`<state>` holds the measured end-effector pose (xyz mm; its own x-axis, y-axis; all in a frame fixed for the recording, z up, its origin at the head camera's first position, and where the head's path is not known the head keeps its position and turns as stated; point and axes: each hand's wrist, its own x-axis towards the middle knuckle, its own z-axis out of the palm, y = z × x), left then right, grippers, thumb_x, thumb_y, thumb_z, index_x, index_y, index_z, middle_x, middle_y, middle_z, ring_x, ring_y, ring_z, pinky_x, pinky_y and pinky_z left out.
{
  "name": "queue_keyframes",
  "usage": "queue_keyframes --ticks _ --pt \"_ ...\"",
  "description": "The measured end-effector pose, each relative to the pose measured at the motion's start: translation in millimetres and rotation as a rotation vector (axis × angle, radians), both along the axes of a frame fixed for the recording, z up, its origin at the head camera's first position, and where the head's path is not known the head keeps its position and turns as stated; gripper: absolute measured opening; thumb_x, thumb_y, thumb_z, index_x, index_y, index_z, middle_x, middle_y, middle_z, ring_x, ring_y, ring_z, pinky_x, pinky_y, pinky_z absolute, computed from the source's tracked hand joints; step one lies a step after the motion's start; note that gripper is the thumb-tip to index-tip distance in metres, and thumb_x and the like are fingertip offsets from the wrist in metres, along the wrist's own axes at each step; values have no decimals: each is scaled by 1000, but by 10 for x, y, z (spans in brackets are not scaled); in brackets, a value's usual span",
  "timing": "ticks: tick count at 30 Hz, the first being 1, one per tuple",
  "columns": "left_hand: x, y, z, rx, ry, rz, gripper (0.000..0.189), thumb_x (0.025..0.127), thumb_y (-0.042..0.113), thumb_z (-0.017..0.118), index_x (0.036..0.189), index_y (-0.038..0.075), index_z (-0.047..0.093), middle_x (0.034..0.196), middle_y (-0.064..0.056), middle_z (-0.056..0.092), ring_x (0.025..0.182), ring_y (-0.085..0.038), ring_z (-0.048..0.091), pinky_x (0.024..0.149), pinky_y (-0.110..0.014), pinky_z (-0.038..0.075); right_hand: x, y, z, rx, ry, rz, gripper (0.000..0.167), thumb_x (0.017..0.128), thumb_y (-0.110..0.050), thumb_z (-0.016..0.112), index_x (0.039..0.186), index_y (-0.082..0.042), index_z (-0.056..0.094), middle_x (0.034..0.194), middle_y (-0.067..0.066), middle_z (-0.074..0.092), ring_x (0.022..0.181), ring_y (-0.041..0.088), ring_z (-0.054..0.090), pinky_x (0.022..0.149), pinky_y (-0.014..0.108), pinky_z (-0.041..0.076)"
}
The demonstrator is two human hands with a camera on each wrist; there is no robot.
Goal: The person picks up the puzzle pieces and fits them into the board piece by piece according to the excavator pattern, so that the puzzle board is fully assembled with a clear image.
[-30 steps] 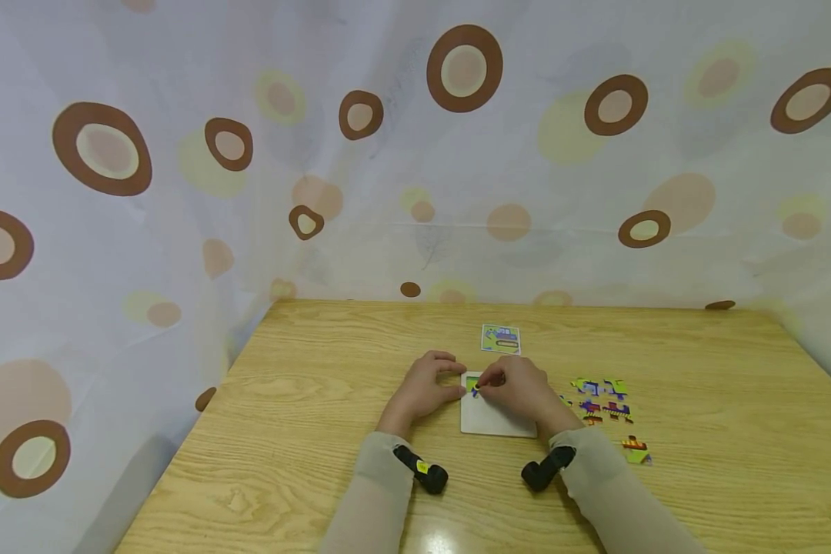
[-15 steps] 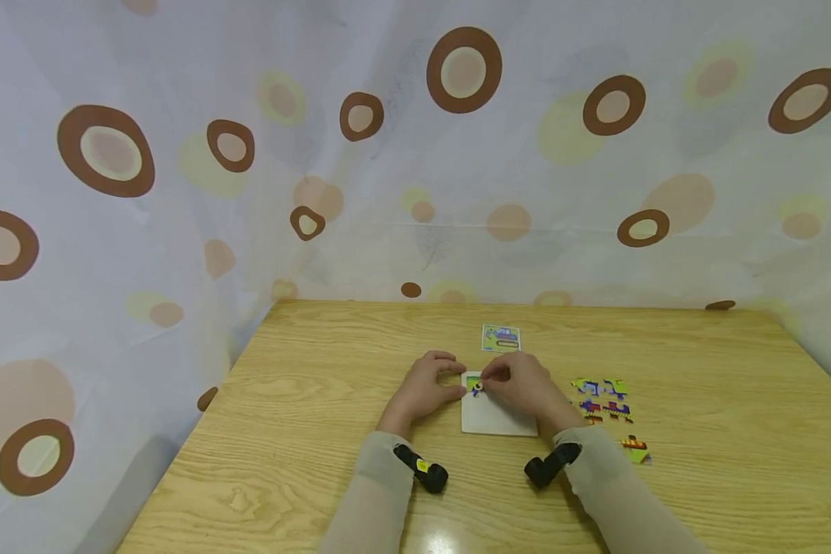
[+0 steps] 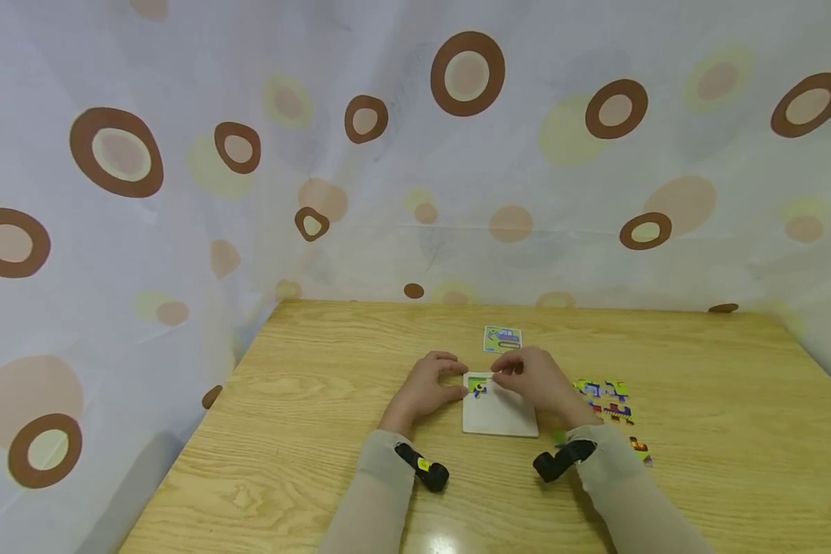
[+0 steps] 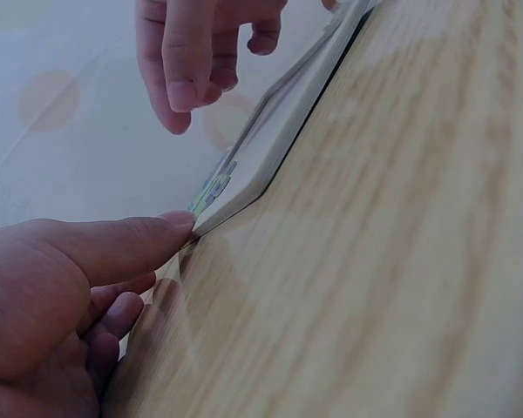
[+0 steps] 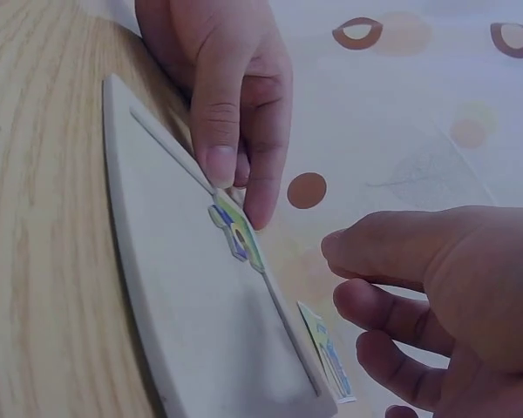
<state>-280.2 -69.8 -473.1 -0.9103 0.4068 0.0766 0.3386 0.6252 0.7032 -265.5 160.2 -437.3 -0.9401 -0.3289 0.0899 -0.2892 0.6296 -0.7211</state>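
Note:
A white square puzzle tray (image 3: 500, 415) lies on the table. A small green, yellow and blue jigsaw piece (image 3: 479, 388) sits in its upper left corner, inside the raised rim. My left hand (image 3: 425, 385) holds that corner, with the thumb (image 4: 161, 235) on the tray's left edge and the fingers round the far side. Over the tray's far edge hovers my right hand (image 3: 536, 378), its fingers loosely bent. In the right wrist view, nothing shows between its thumb (image 5: 353, 248) and fingers, which are apart from the piece (image 5: 235, 233).
Behind the tray lies a picture card (image 3: 502, 338) showing a blue digger. Several loose jigsaw pieces (image 3: 616, 410) are spread to the right, partly hidden by the right forearm. A patterned curtain (image 3: 388, 169) hangs along the table's far and left edges.
My right hand has let go of the jigsaw piece at the tray's corner and drawn back to the right, up from it. The left hand has stayed at the corner.

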Motion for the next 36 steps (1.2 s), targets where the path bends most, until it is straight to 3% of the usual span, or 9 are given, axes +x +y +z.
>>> queue_keyframes --ticks 19,36 --pt "0 -5 -11 3 -11 8 34 91 24 74 124 17 70 142 -4 49 134 -29 41 110 -45 34 98 376 209 68 63 -26 19 96 -16 65 108 -4 73 92 1 64 89 22 54 78 41 47" --pt "7 10 -12 10 -20 9 34 90 23 75 123 17 70 141 -4 49 134 -29 41 111 -44 34 190 814 307 104 100 -66 24 96 -17 65 112 0 70 91 2 63 86 22 52 69 37 45"
